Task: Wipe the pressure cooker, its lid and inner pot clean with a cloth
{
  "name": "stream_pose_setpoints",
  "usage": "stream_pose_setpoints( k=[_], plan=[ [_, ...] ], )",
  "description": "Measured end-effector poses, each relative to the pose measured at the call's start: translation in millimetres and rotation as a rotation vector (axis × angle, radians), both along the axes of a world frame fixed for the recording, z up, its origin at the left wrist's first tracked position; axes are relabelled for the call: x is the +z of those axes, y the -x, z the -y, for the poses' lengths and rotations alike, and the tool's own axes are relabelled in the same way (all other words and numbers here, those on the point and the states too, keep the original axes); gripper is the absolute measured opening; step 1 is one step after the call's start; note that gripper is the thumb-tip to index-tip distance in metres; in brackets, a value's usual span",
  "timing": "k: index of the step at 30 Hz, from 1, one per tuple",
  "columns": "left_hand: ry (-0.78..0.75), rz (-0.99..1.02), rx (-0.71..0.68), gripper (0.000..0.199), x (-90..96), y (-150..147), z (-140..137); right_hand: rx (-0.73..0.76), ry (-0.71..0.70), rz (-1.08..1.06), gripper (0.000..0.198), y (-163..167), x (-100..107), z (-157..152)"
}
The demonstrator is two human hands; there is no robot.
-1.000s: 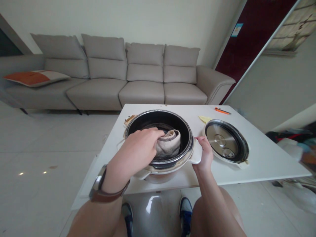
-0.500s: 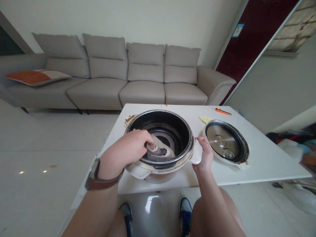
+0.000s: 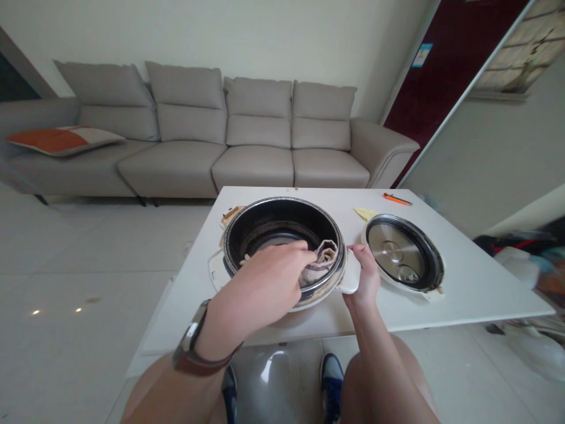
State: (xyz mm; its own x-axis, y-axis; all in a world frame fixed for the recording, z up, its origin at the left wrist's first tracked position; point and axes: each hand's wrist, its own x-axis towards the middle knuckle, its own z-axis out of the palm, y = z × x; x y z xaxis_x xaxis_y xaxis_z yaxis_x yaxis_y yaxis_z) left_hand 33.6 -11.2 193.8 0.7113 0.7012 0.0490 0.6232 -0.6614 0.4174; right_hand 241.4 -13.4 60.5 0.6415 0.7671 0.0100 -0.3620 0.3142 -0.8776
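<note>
rolled cloth, one: in black inner pot, now at its near-right side, shifted from near-left; a different stretch of interior covered. rolled end points up and right; long axis partly hidden under left hand, fingers gripping cloth. right hand: fingers closed around white side handle.

With twelve toward the sofa, the mouth of the pot lies open from eleven to one. I see the left hand and cloth crowding it from four to seven, the forearm barring seven; the right hand blocks half past three, the lid close beyond. Bare tabletop leaves passage between one and two.
</note>
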Motion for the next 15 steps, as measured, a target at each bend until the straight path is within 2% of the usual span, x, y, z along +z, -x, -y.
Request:
stream_pose_setpoints(
  k=[9, 11, 15],
  plan=[
    [0.12, -0.097, 0.044, 0.033, -14.9, 32, -25, 0.001, 0.002, 0.025, 0.018, -4, -4, 2],
    [0.084, -0.117, 0.097, 0.035, -17.4, 39, -32, -0.009, 0.006, 0.024, 0.018, -3, -3, 1],
    [-0.083, -0.087, 0.218, 0.041, -13.8, 42, -37, -0.012, 0.037, 0.01, 0.02, 0, 1, 1]
  ],
)
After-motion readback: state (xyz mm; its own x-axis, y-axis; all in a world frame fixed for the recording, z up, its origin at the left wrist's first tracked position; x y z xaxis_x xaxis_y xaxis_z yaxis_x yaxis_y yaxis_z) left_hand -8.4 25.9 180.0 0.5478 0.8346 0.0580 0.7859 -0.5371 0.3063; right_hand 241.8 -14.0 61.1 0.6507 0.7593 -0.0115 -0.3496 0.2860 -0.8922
